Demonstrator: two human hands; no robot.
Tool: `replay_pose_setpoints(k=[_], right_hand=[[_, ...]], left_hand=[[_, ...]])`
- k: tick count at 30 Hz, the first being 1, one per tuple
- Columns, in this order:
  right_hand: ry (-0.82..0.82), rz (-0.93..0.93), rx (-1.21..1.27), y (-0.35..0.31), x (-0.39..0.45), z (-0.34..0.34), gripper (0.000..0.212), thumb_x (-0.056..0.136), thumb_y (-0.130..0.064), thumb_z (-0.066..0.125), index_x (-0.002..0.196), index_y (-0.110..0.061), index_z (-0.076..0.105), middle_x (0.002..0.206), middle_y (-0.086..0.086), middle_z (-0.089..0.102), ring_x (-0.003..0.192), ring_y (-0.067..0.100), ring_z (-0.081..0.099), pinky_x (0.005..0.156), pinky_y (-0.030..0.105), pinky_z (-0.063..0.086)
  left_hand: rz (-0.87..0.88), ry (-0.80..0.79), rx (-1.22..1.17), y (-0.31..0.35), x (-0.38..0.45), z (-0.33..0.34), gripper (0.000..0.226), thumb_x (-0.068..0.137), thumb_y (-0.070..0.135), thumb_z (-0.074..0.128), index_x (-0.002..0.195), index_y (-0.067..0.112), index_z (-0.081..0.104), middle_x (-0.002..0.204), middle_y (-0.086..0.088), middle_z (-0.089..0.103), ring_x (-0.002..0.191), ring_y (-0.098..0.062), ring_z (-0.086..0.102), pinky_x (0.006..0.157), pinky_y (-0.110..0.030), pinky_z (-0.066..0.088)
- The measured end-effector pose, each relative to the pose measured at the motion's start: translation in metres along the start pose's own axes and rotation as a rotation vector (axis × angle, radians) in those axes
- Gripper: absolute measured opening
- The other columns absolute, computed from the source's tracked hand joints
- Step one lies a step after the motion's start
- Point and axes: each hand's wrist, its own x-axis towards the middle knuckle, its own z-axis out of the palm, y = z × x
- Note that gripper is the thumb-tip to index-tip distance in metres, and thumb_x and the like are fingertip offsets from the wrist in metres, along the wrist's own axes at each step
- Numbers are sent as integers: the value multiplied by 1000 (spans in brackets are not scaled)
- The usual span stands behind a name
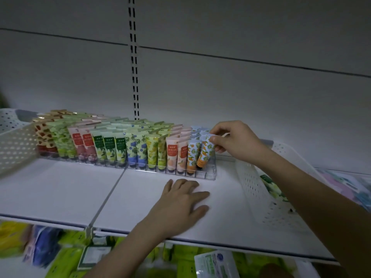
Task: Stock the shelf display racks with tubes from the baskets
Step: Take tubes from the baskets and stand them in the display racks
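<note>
A clear display rack [208, 174] runs along the white shelf [60, 187], filled with rows of patterned tubes. My right hand [234, 140] pinches the top of a light-blue tube with an orange print [203, 154], which stands tilted in the rack's rightmost front slot. My left hand [183, 201] lies flat on the shelf just in front of the rack, fingers spread, holding nothing. A white perforated basket [261, 189] sits to the right under my right forearm, with a few green-printed tubes [273, 187] inside.
A second white perforated basket [16, 149] stands at the left end of the rack. The shelf back panel has a slotted upright [134, 77]. Packaged goods [60, 255] fill the shelf below. More pastel packets [345, 187] lie at the far right.
</note>
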Motion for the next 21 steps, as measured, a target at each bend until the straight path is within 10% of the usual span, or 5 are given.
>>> replay_pose_setpoints(k=[13,21], right_hand=[[-96,-26,-196,6,11,26,13,94,-12,62,87,-22,66,88,-1,67,67,11,66,62,18,48],[-42,-59,-208,1,11,-2,12,93,-16,62,103,-19,67,96,-4,67,75,16,66,73,35,56]], left_hand=[[-15,41,-22,-1,-2,1,49,94,61,35,138,42,46,146,9,40,134,-15,31,113,-45,21],[-30,46,-47,-2,-3,3,49,94,60,35,139,41,45,147,10,40,135,-13,29,116,-44,17]])
